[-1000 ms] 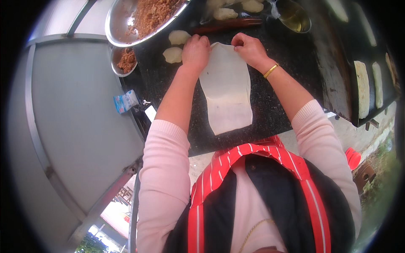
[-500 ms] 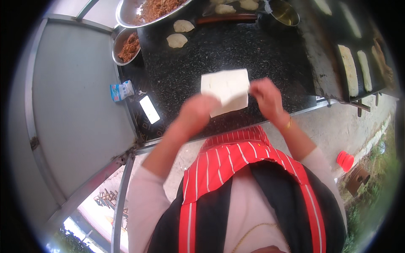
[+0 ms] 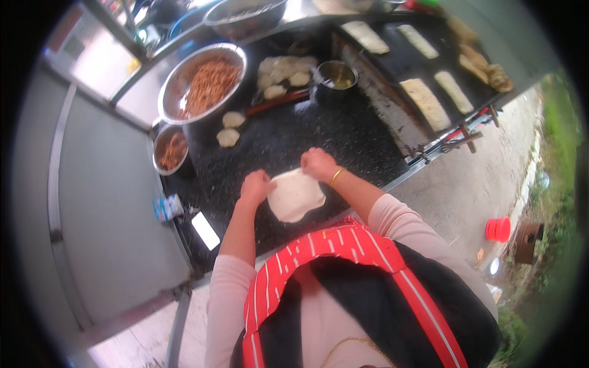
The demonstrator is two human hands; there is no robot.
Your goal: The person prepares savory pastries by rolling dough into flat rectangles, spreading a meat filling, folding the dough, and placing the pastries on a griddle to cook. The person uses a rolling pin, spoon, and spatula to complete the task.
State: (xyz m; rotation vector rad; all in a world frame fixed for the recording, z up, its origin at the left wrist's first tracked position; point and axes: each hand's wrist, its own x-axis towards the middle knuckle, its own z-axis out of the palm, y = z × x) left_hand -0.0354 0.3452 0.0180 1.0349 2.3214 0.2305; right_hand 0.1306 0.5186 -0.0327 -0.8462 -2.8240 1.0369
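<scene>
A flat, pale sheet of dough (image 3: 296, 197) lies on the black speckled counter (image 3: 221, 168) close to its front edge. My left hand (image 3: 256, 186) pinches the sheet's upper left edge, fingers pressed together. At the upper right corner, my right hand (image 3: 319, 164) has its fingers closed on the same sheet. The dough's near edge is wavy and rests near my red striped apron. Beyond my hands, to the left, are two small dough rounds (image 3: 228, 138).
Bowls of reddish filling, one large (image 3: 164, 92) and one small (image 3: 157, 161), stand at left. A brown rolling pin (image 3: 276, 102) and a metal oil bowl (image 3: 320, 78) sit farther back. A griddle (image 3: 392, 67) with long flatbreads is at right. A phone (image 3: 205, 231) lies front left.
The view has tilted, showing more of the far counter and griddle. The dough was a smaller, squarer piece, partly lifted; now it lies flatter, with both hands at its far corners.
</scene>
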